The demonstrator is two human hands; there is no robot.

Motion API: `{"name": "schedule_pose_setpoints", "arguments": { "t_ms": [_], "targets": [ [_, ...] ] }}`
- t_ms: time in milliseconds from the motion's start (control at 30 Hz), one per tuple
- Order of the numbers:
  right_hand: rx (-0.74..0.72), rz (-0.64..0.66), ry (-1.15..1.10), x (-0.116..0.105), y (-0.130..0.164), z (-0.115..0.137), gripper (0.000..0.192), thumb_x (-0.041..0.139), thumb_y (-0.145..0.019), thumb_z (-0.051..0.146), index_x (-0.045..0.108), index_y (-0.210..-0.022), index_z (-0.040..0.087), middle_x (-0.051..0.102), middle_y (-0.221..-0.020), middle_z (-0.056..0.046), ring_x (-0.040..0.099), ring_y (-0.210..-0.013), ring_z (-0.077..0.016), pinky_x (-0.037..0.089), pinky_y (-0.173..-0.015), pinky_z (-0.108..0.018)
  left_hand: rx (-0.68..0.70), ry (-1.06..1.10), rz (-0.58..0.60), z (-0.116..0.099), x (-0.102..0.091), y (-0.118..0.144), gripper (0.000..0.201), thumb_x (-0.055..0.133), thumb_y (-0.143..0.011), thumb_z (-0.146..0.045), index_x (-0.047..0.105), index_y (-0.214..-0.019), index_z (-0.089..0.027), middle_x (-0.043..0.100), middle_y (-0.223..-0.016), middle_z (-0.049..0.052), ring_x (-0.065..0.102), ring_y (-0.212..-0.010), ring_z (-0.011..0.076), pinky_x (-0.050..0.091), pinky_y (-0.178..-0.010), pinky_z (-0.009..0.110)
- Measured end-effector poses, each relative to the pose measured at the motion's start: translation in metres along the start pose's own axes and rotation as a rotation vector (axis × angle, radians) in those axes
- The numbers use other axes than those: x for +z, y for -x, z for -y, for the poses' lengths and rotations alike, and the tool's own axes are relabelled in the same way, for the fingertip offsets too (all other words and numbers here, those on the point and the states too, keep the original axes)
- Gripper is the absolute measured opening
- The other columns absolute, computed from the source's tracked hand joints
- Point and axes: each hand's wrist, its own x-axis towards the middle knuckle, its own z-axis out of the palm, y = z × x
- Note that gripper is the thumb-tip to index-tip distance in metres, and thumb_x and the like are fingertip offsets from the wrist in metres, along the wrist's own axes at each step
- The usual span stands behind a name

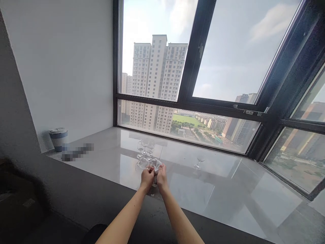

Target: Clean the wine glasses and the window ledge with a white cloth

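Observation:
Both my arms reach out over a glossy stone windowsill point(228, 193). My left hand point(147, 178) grips a clear wine glass point(143, 164) that lies tilted on its side. My right hand point(161, 177) holds a white cloth point(156, 165) pressed against the glass. The two hands touch each other. Just behind them stands a cluster of three upright wine glasses point(145, 148). One more wine glass point(199, 162) stands alone to the right.
A small round tin with a blue band point(58, 138) sits at the sill's left end by the white wall. A large black-framed window point(193, 74) runs along the back, with tower blocks outside. A dark ledge point(88, 200) fronts the sill.

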Motion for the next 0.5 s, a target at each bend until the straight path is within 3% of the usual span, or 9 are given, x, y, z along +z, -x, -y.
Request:
{"name": "schedule_pose_setpoints", "arguments": {
  "t_ms": [100,200,367,500],
  "targets": [
    [0.245,-0.022,-0.088,-0.002,-0.002,0.007,0.050,0.025,-0.094,0.046,0.047,-0.128,0.018,0.067,-0.111,-0.011,0.064,-0.100,-0.0222,0.048,-0.082,-0.031,-0.013,-0.053,-0.034,0.000,0.000,0.000,0.022,0.055,-0.076,-0.036,0.064,-0.074,-0.016,0.071,-0.076,0.007,0.064,-0.073,0.0177,0.045,-0.071,0.026],
    [0.300,-0.023,-0.026,-0.023,-0.010,0.011,0.049,0.031,-0.091,0.042,0.047,-0.129,0.015,0.065,-0.115,-0.014,0.062,-0.105,-0.0242,0.047,-0.085,-0.033,-0.037,-0.076,-0.030,0.001,0.002,0.000,0.022,0.056,-0.077,-0.036,0.064,-0.078,-0.016,0.071,-0.077,0.008,0.064,-0.073,0.0182,0.044,-0.071,0.027],
    [0.270,-0.027,0.068,-0.060,-0.018,0.015,0.058,0.035,-0.090,0.041,0.035,-0.141,0.013,0.060,-0.124,-0.016,0.058,-0.115,-0.0259,0.043,-0.093,-0.035,-0.009,-0.117,-0.049,-0.001,0.002,0.001,0.022,0.056,-0.079,-0.037,0.063,-0.076,-0.016,0.069,-0.075,0.006,0.062,-0.071,0.0176,0.042,-0.070,0.026],
    [0.072,-0.045,0.260,-0.074,-0.015,0.024,0.073,0.048,-0.086,0.051,0.031,-0.144,0.010,0.047,-0.140,-0.020,0.041,-0.133,-0.0317,0.035,-0.104,-0.042,-0.008,-0.134,-0.046,-0.007,0.001,0.004,0.025,0.055,-0.081,-0.039,0.063,-0.077,-0.016,0.068,-0.070,0.005,0.060,-0.065,0.0166,0.041,-0.066,0.026]
  ]
}}
